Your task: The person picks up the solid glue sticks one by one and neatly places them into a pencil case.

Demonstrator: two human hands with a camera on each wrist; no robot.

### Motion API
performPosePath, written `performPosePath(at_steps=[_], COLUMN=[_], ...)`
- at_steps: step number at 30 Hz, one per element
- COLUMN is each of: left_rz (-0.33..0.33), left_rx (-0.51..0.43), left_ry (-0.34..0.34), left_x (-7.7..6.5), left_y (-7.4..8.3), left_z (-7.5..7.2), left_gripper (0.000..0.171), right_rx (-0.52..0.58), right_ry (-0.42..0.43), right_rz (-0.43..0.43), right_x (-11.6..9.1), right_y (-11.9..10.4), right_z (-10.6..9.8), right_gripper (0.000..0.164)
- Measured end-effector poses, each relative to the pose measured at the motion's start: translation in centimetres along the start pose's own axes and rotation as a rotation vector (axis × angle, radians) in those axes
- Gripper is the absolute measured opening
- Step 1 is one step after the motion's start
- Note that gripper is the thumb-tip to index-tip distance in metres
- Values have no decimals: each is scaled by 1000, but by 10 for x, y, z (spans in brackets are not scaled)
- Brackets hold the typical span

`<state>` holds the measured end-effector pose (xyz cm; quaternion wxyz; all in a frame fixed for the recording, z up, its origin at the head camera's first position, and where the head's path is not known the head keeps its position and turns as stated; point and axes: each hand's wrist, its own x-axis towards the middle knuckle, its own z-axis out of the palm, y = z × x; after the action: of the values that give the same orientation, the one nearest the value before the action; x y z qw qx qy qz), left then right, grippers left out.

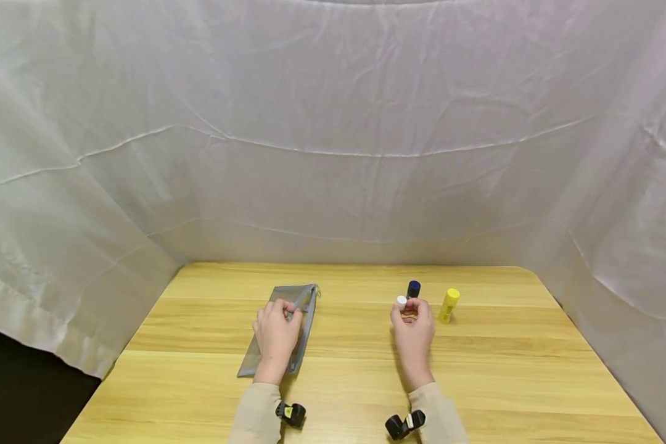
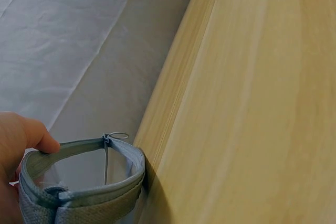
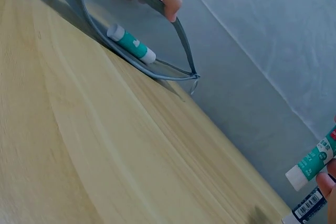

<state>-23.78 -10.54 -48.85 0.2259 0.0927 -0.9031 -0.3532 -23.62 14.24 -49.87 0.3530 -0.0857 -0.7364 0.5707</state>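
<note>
My left hand (image 1: pixel 276 333) pinches the zippered rim of a grey pouch (image 1: pixel 250 361), whose mouth gapes in both wrist views. Inside the pouch, in the right wrist view, lies a green glue stick (image 3: pixel 132 44) with white ends. A second green glue stick with white ends (image 3: pixel 313 160) is gripped between the fingers and thumb of my right hand (image 1: pixel 414 336), tilted; only its white end shows in the head view. Just beyond that hand stands a dark blue glue stick (image 1: pixel 413 289), partly hidden by the fingers. To the right, a yellow glue stick (image 1: pixel 449 306) stands upright.
The wooden table (image 1: pixel 355 394) carries everything. A pale cloth curtain (image 1: pixel 355 197) hangs along its back and both sides. Each sleeve has a black wrist camera (image 1: pixel 404 425) at the cuff.
</note>
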Motion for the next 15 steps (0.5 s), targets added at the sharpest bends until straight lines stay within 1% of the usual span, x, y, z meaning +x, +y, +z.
performPosePath(at_steps=[6, 9, 15], left_rz=[2, 5, 9], left_rx=[-6, -7, -4], left_ry=[3, 7, 13], left_x=[0, 0, 0], left_y=[0, 0, 0], left_z=[0, 0, 1], left_gripper=[12, 12, 12], right_rx=[11, 18, 12], right_ry=[-22, -32, -59], right_rz=[17, 6, 12], right_x=[-1, -2, -6], right_y=[-1, -1, -9], right_z=[1, 2, 4], right_gripper=[21, 20, 20])
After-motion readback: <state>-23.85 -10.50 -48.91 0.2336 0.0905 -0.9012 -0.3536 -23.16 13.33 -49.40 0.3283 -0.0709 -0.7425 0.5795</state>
